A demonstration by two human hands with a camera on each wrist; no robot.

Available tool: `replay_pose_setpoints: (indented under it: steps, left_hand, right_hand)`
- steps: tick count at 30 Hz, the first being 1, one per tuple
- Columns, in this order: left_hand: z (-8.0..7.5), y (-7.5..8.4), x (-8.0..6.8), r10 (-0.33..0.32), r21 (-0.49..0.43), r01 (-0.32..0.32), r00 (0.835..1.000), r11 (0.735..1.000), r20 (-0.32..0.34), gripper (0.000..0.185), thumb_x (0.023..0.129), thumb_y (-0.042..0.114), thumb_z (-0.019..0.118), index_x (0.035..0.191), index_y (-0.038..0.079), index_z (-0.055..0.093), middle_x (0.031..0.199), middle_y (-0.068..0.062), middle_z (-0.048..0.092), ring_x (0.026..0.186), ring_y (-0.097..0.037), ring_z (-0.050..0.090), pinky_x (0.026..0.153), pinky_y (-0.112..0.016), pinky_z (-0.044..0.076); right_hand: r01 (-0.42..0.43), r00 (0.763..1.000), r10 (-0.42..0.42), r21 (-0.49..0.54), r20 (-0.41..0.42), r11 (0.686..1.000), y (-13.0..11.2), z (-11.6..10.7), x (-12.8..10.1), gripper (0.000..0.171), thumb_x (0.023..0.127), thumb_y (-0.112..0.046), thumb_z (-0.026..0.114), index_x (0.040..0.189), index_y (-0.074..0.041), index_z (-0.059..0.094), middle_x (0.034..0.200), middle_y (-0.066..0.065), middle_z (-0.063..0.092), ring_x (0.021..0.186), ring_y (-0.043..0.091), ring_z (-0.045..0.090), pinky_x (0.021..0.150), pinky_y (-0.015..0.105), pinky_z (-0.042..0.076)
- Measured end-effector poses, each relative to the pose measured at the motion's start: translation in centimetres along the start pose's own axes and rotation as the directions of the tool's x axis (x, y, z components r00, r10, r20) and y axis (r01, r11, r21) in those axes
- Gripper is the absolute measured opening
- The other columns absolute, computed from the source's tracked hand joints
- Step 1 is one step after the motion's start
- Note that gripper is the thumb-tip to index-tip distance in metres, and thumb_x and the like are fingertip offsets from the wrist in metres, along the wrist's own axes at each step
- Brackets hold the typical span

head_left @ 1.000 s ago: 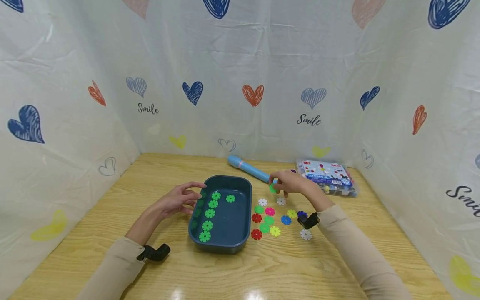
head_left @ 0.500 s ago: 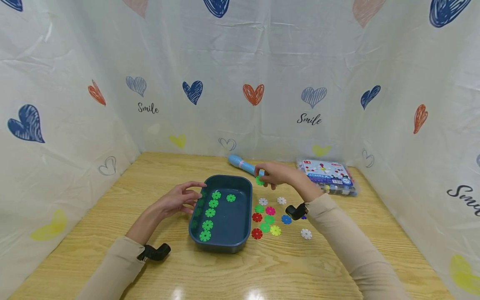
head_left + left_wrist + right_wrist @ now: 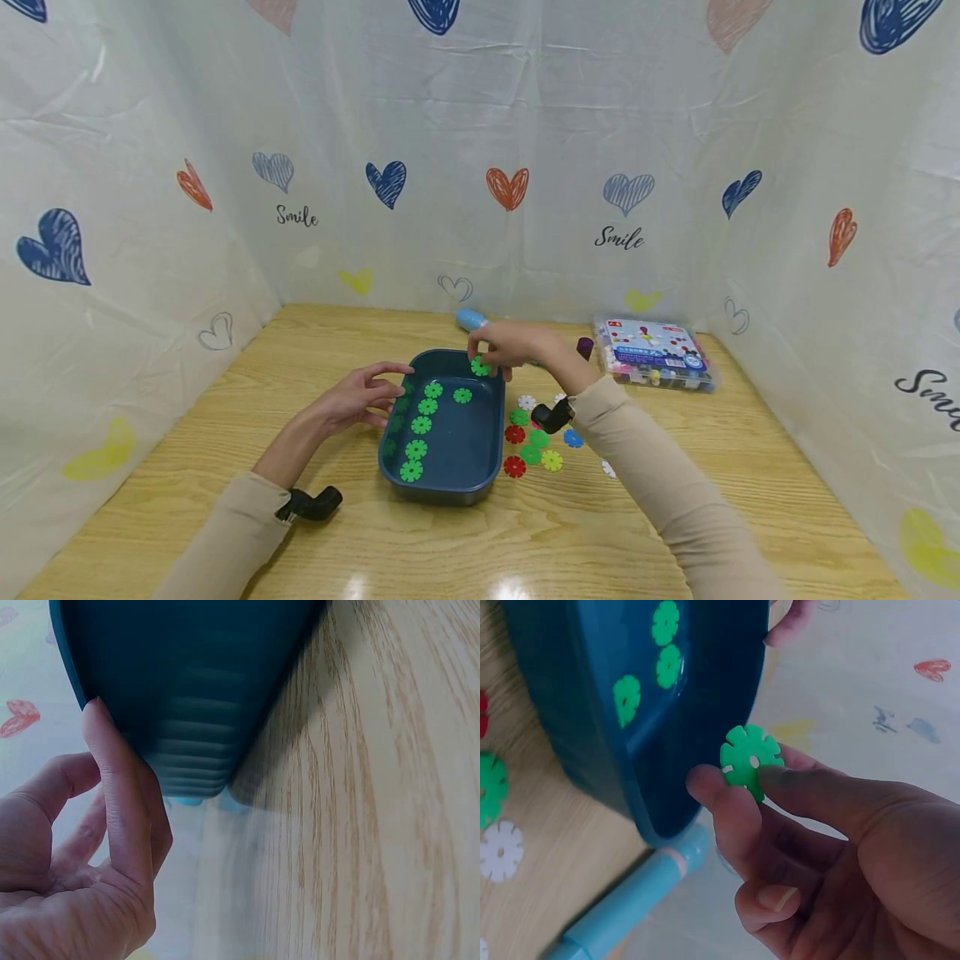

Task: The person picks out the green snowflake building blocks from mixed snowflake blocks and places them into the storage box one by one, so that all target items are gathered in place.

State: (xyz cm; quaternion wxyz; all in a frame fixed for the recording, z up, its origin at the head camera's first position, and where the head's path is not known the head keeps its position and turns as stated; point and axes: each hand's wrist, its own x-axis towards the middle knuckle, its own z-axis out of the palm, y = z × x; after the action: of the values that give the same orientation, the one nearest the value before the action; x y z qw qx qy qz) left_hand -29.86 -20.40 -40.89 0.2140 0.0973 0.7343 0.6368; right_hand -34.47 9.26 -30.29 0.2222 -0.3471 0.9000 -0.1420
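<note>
The dark blue plastic bin [image 3: 459,454] stands mid-table, a column of several green snowflake discs [image 3: 422,425] lying along its left side, with another green disc [image 3: 462,396] apart. My left hand [image 3: 351,404] touches the bin's left rim and outer wall with its fingertips; in the left wrist view a finger [image 3: 120,787] lies against the outside. Over the bin's far right corner, my right hand [image 3: 513,343] pinches a green snowflake disc [image 3: 742,754] between thumb and finger. Right of the bin lie loose discs: red [image 3: 514,467], green [image 3: 531,455], yellow [image 3: 552,460], blue [image 3: 573,438] and white [image 3: 527,402].
A light blue tube-shaped object [image 3: 630,904] lies behind the bin, partly hidden by my right hand in the head view. At the back right sits a clear plastic case [image 3: 660,354] with a printed cover. A heart-printed curtain [image 3: 435,250] encloses the table.
My right hand has carried the green disc leftward, from beside the blue tube to over the bin's far right corner. My left hand stays at the bin's rim.
</note>
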Motion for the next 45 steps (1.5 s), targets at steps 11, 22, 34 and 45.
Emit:
replay_pose_setpoints:
  steps: [11, 22, 34, 45]
  left_hand:
    - [0.0, -0.1, 0.0, 0.009, 0.008, -0.009, 1.0, 1.0, 0.001, 0.056, 0.096, 0.023, 0.064, 0.146, 0.014, 0.041, 0.1, -0.004, 0.064, 0.078, -0.015, 0.065, 0.066, -0.031, 0.061]
    - [0.1, 0.0, -0.1, -0.001, -0.006, 0.001, 1.0, 1.0, 0.008, 0.054, 0.097, 0.021, 0.062, 0.147, 0.014, 0.04, 0.099, -0.004, 0.063, 0.076, -0.014, 0.064, 0.063, -0.03, 0.06]
    - [0.0, 0.0, 0.0, 0.001, -0.01, -0.001, 1.0, 1.0, 0.012, 0.052, 0.098, 0.02, 0.061, 0.146, 0.015, 0.041, 0.103, -0.007, 0.063, 0.076, -0.014, 0.063, 0.063, -0.03, 0.06]
    - [0.0, 0.0, -0.1, 0.004, 0.002, -0.004, 1.0, 1.0, 0.016, 0.052, 0.098, 0.021, 0.06, 0.147, 0.015, 0.041, 0.106, -0.008, 0.062, 0.077, -0.013, 0.064, 0.064, -0.029, 0.061]
  right_hand:
    - [-0.037, 0.995, 0.034, 0.032, 0.089, 0.999, -1.2, 1.3, 3.2, 0.017, 0.102, -0.011, 0.05, 0.117, -0.012, 0.059, 0.101, 0.019, 0.073, 0.063, 0.018, 0.069, 0.052, 0.025, 0.046]
    - [-0.133, 0.981, 0.12, 0.075, 0.155, 0.988, -0.7, 3.3, 5.3, 0.017, 0.101, -0.014, 0.053, 0.116, -0.014, 0.063, 0.091, 0.014, 0.076, 0.062, 0.014, 0.067, 0.058, 0.029, 0.047]
    - [-0.194, 0.963, 0.17, 0.1, 0.21, 0.976, -0.9, 4.2, 6.0, 0.017, 0.1, -0.016, 0.054, 0.115, -0.016, 0.064, 0.089, 0.012, 0.076, 0.062, 0.013, 0.068, 0.055, 0.024, 0.044]
    - [-0.183, 0.961, 0.173, 0.029, 0.217, 0.983, -1.1, 3.5, 5.8, 0.022, 0.102, -0.024, 0.051, 0.119, -0.02, 0.066, 0.089, 0.01, 0.075, 0.066, 0.014, 0.069, 0.058, 0.026, 0.049]
